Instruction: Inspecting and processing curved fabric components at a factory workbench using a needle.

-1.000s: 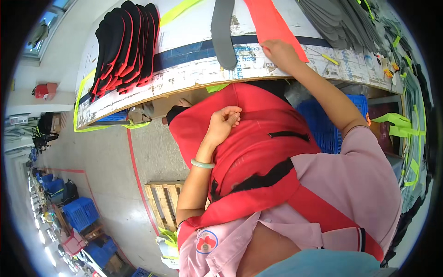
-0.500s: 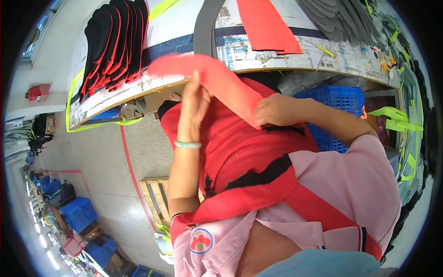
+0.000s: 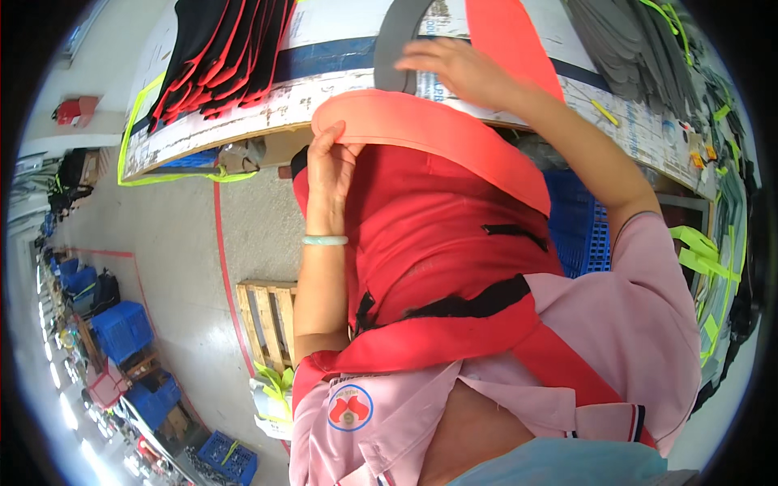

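Note:
A long curved coral-red fabric strip point(image 3: 438, 130) lies across my lap, in front of the table's near edge. My left hand point(image 3: 332, 166) pinches its left end between thumb and fingers. The strip's other end hangs loose to the right, against my red apron point(image 3: 438, 211). Over the table, my right hand point(image 3: 458, 71) reaches leftward with its fingers stretched out and nothing visible in them. Its fingertips are above or beside curved dark grey strips point(image 3: 391, 53); whether they touch cannot be seen. Just past that hand lie more coral-red pieces point(image 3: 515, 40).
Black pieces with red edges point(image 3: 227, 57) are stacked on the worn white table point(image 3: 324, 85) at left, grey pieces point(image 3: 636, 49) at right. A yellow-handled tool point(image 3: 604, 112) lies near the right edge. A blue crate point(image 3: 579, 219) stands below; a wooden pallet point(image 3: 263, 320) is on the floor.
My right hand has let go of the coral strip and moved up over the table. My left hand now grips the strip's left end, and the strip has settled lower across my lap.

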Demonstrator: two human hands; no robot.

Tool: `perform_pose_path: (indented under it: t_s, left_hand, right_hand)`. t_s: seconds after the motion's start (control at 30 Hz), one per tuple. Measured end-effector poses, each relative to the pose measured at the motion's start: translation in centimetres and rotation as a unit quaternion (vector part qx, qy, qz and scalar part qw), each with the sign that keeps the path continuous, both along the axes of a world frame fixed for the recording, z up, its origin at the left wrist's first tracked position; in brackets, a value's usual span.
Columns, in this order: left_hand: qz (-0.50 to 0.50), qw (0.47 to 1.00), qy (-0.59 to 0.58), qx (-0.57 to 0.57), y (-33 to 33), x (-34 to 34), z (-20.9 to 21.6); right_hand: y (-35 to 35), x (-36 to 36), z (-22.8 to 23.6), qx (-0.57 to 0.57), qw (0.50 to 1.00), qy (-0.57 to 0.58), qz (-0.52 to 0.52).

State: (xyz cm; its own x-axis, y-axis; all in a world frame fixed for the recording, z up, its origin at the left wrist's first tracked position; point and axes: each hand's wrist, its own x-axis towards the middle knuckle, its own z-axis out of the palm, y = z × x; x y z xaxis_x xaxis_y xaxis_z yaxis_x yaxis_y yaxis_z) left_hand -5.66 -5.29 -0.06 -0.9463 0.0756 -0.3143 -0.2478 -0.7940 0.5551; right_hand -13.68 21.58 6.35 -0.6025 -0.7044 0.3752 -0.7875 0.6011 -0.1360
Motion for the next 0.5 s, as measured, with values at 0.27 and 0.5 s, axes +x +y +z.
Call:
perform_pose_path:
  t_s: [0.27,0.5]
  left_hand:
    - [0.052,0.997,0.032,-0.046,-0.8,3.5,0.5]
    - [0.09,0.987,-0.045,0.128,-0.8,3.9,-0.5]
  right_hand:
    - [-6.5,-5.8,2.6,0.215,0.973,-0.007,0.082]
    - [-9.2,-6.8,6.8,0.129,0.975,0.075,0.162]
